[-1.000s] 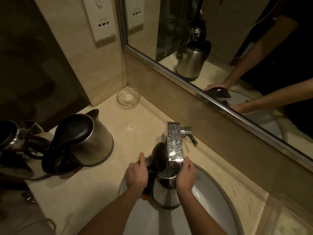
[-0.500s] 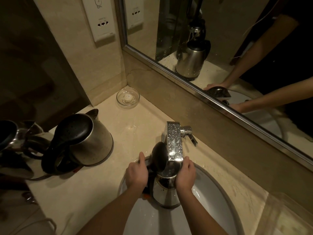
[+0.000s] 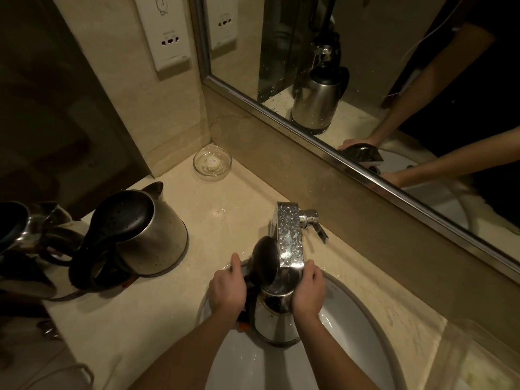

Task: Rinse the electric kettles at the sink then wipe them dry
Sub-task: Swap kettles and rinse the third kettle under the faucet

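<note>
One kettle (image 3: 277, 319) is held upright in the sink (image 3: 347, 329), mouth under the tap (image 3: 289, 237), lid (image 3: 263, 260) flipped open to the L. Its black handle is gripped by the left hand (image 3: 226, 288), fingers curled round it; the steel body is clasped by the right hand (image 3: 308, 291), fingers wrapped on it. A 2nd kettle (image 3: 157, 235), lid down, is stood on the surface (image 3: 135, 319), L of the sink.

Kettle (image 3: 277, 319) is down in the sink (image 3: 365, 319), right under the faucet (image 3: 289, 235), with the left hand (image 3: 228, 288) holding its left side and the right hand (image 3: 308, 288) its right. Left on the counter (image 3: 140, 319) stands a second kettle (image 3: 152, 235), and a third kettle (image 3: 17, 223) is farther left. A dish (image 3: 212, 163) sits in the far corner, and the mirror (image 3: 394, 80) is behind the faucet.
</note>
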